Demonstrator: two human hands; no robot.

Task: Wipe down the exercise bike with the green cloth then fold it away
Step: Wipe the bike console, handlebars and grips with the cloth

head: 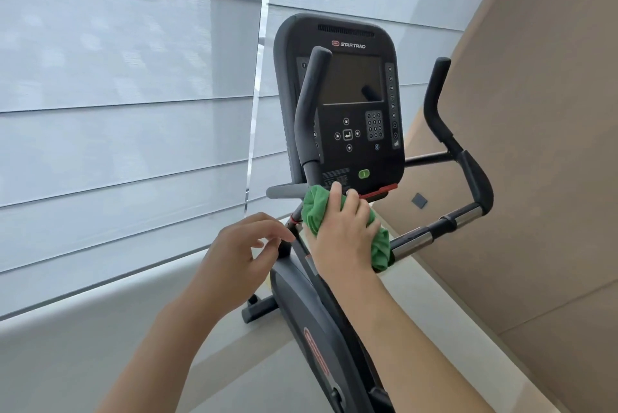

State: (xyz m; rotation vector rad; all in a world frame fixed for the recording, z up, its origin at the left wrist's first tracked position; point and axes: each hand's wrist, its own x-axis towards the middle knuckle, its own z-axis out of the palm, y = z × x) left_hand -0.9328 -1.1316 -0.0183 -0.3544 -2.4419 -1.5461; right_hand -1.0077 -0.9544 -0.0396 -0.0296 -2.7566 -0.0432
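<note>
A black exercise bike [311, 322] stands in front of me, its console [347, 105] upright with a dark screen. My right hand [341, 232] presses the bunched green cloth [316, 208] against the bike just below the console, where the handlebars meet the stem. Part of the cloth hangs down under my wrist. My left hand [240, 252] hovers beside the stem with fingers apart, fingertips close to a black knob [285, 247], holding nothing.
The left handlebar [309, 101] rises in front of the console; the right handlebar [468, 178] curves out to the right with chrome grips. White blinds [127, 95] fill the left. A tan wall [535, 145] stands on the right. The bike's foot [257, 309] rests on a pale floor.
</note>
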